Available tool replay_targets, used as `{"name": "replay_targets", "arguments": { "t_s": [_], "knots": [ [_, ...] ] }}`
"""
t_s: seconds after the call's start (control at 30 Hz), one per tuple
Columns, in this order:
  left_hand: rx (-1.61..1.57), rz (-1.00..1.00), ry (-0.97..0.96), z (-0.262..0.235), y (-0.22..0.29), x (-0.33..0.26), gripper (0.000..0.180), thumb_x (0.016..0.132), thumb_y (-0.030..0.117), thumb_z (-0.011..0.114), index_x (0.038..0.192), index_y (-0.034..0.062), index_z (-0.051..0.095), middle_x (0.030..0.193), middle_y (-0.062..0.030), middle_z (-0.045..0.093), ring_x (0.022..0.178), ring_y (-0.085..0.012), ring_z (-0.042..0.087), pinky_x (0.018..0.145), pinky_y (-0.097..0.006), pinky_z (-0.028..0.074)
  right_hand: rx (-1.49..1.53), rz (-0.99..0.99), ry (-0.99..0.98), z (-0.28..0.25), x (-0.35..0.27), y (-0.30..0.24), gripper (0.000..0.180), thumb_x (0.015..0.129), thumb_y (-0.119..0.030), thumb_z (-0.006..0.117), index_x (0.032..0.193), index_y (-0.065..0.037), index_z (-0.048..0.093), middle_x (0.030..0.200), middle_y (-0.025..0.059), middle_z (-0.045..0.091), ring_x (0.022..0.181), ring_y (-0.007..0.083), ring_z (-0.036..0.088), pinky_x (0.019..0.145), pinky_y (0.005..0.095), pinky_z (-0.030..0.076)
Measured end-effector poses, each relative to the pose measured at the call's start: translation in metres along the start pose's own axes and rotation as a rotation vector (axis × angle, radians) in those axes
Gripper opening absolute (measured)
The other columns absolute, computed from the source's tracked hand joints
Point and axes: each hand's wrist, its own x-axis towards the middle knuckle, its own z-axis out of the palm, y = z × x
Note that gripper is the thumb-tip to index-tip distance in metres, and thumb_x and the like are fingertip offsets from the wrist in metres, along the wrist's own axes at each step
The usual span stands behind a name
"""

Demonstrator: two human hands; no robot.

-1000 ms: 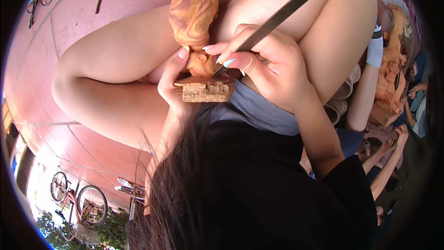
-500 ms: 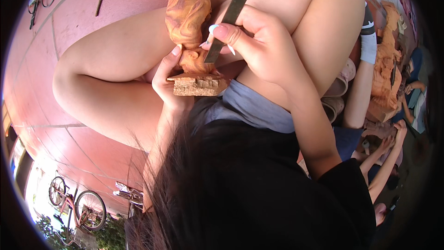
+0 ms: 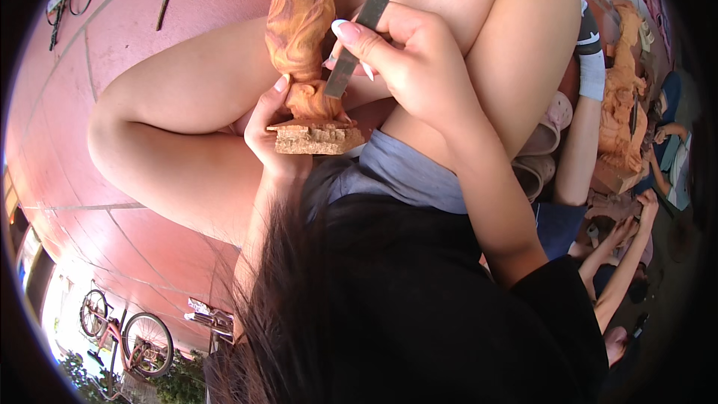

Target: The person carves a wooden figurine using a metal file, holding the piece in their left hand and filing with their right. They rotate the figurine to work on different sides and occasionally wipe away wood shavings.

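Observation:
A carved wooden figure with swirling orange-brown grain stands between my bent legs, its rough, pale base toward me. My left hand grips it low, around the narrow part just above the base, with the thumb on its side. A flat dark metal file is pinched between the thumb and fingers of my right hand. The file slants down to the left, and its lower end lies over the carving's lower part; whether it touches the wood I cannot tell. The file's upper end runs out of view.
On the reddish tiled floor at the upper left lie a small tool and wood bits. Shoes and a larger wood carving are at the right, near other people's arms. A bicycle stands at lower left.
The file and my right hand have shifted slightly left and up along the carving. My left hand keeps its hold, and the view has moved a little.

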Motion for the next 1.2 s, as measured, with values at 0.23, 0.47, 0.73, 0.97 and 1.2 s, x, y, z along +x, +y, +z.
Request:
{"name": "replay_targets", "arguments": {
  "t_s": [0.23,0.47,0.73,0.97,1.2],
  "knots": [
    [-0.049,-0.014,0.046,-0.005,-0.005,0.002,0.053,0.092,0.041,0.045,0.112,-0.0077,0.056,0.085,-0.0230,0.065,0.068,-0.0317,0.064,0.066,-0.045,0.057,0.002,-0.025,-0.113,-0.002,-0.008,-0.001,0.021,0.095,-0.018,0.065,0.089,0.002,0.069,0.064,0.0015,0.062,0.056,0.0046,0.050,0.051,0.0248,0.041],
    [-0.018,-0.006,0.027,-0.010,-0.005,0.003,0.055,0.092,0.042,0.046,0.111,-0.0085,0.056,0.087,-0.0233,0.065,0.066,-0.0320,0.065,0.066,-0.045,0.057,0.089,-0.032,-0.076,-0.004,-0.006,0.004,0.024,0.095,-0.019,0.065,0.085,0.002,0.067,0.062,-0.0014,0.060,0.054,0.0039,0.050,0.049,0.0230,0.040],
    [0.000,-0.037,-0.003,-0.009,-0.002,0.001,0.054,0.091,0.043,0.046,0.111,-0.0058,0.056,0.087,-0.0216,0.065,0.067,-0.0308,0.065,0.065,-0.044,0.057,0.051,0.002,-0.074,-0.006,-0.008,-0.001,0.022,0.096,-0.019,0.065,0.089,0.001,0.069,0.069,-0.0019,0.060,0.060,0.0030,0.051,0.054,0.0182,0.040],
    [0.034,-0.018,0.017,-0.005,-0.003,0.001,0.054,0.093,0.042,0.044,0.108,-0.0079,0.057,0.085,-0.0231,0.065,0.067,-0.0312,0.065,0.066,-0.045,0.057,0.102,-0.124,0.045,-0.001,-0.008,0.013,0.024,0.094,-0.020,0.068,0.082,0.001,0.067,0.063,0.0004,0.059,0.056,0.0043,0.053,0.049,0.0212,0.041],
    [-0.002,0.051,0.053,-0.011,-0.007,0.006,0.054,0.094,0.040,0.043,0.110,-0.0090,0.057,0.084,-0.0230,0.066,0.067,-0.0327,0.065,0.068,-0.047,0.058,0.076,0.005,-0.078,0.000,-0.014,-0.001,0.023,0.095,-0.019,0.066,0.088,0.002,0.068,0.073,0.0020,0.066,0.060,0.0034,0.052,0.054,0.0197,0.041]
  ]
}}
